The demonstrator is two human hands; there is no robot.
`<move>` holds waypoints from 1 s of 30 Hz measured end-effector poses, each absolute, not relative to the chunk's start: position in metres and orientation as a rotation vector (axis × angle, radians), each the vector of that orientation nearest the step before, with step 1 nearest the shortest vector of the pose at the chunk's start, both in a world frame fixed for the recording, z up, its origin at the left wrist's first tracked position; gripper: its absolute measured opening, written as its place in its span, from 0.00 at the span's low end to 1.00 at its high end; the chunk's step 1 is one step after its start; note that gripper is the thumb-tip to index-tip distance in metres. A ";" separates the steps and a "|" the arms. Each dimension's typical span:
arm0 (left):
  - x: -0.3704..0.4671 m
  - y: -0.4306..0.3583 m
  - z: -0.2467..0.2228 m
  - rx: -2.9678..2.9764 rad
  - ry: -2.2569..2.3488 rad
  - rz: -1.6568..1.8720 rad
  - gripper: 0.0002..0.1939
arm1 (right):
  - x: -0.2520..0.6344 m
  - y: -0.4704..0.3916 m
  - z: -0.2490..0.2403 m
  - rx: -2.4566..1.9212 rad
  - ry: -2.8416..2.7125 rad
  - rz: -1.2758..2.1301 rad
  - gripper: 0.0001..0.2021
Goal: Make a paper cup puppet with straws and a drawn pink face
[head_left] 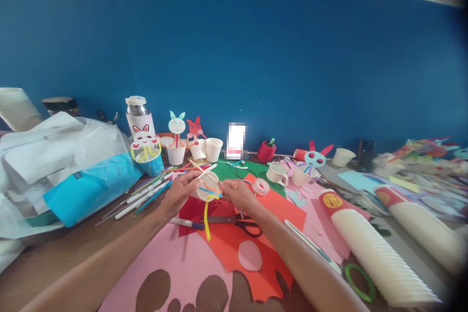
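Observation:
My left hand (184, 189) is closed on a white paper cup (209, 181), which is tilted so its open mouth faces me. Orange and blue strips cross the cup's mouth, and a yellow strip (206, 222) hangs down in front of it. At the cup's right rim, my right hand (237, 193) pinches the ends of the strips; its fingertips are partly hidden. Below the hands, scissors (223, 219) lie on red paper (281, 204). A marker (188, 224) lies to their left, and a tape roll (261, 186) is just right of my right hand.
Cut pink paper (146, 258) covers the near table. Finished-looking rabbit cups, such as one with a white rabbit head (177, 124), line the blue wall (234, 48). Stacked paper cups (376, 253) lie at right, near a green tape ring (360, 282). A plastic bag (98, 156) bulges at left.

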State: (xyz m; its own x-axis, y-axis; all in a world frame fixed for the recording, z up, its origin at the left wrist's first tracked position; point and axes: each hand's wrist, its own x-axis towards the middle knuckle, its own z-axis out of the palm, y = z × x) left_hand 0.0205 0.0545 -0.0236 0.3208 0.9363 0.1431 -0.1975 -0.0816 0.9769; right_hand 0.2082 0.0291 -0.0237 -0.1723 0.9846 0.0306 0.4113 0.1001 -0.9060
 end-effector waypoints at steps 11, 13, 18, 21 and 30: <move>0.020 0.056 -0.027 1.278 0.762 1.013 0.15 | 0.212 0.028 -0.022 -1.519 -1.809 0.769 0.19; 0.021 0.057 -0.030 1.277 0.772 1.003 0.15 | 0.211 0.026 -0.021 -1.573 -1.815 0.604 0.16; 0.022 0.057 -0.032 1.299 0.795 0.989 0.15 | 0.205 0.018 -0.019 -1.785 -1.983 0.115 0.11; 0.022 0.054 -0.031 1.329 0.791 0.981 0.16 | 0.205 0.015 -0.021 -1.824 -2.093 -0.140 0.10; 0.021 0.054 -0.032 1.398 0.804 0.987 0.15 | 0.207 0.017 -0.024 -1.819 -2.118 -0.155 0.09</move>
